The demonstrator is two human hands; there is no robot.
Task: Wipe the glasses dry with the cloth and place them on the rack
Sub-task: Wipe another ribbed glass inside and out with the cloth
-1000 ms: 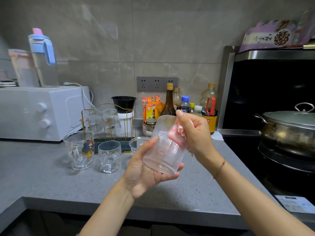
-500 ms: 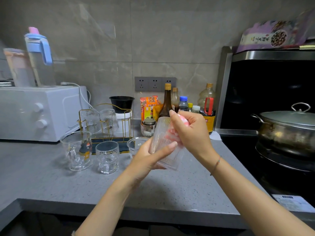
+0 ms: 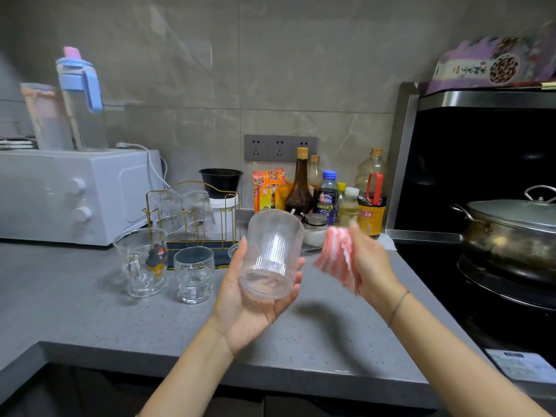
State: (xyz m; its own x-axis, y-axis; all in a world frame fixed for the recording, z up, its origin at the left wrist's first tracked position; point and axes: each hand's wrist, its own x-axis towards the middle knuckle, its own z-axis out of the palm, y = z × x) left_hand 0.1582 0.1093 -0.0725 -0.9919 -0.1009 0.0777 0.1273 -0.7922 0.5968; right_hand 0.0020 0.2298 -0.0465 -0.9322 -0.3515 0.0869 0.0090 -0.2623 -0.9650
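— What's in the left hand point(image 3: 246, 305)?
— A glass point(image 3: 270, 254), tipped a bit, up above the surface point(image 3: 90, 311).
— And the right hand point(image 3: 373, 266)?
— It grips a pink striped cloth point(image 3: 337, 257), just beside the glass, not touching.
— Where's the rack point(image 3: 210, 254)?
— Behind, on the left, with a mug point(image 3: 143, 261) and a cup point(image 3: 195, 275) in front.

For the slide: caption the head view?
Left hand holds a clear ribbed glass tumbler above the grey counter; right hand grips a pink-striped cloth.
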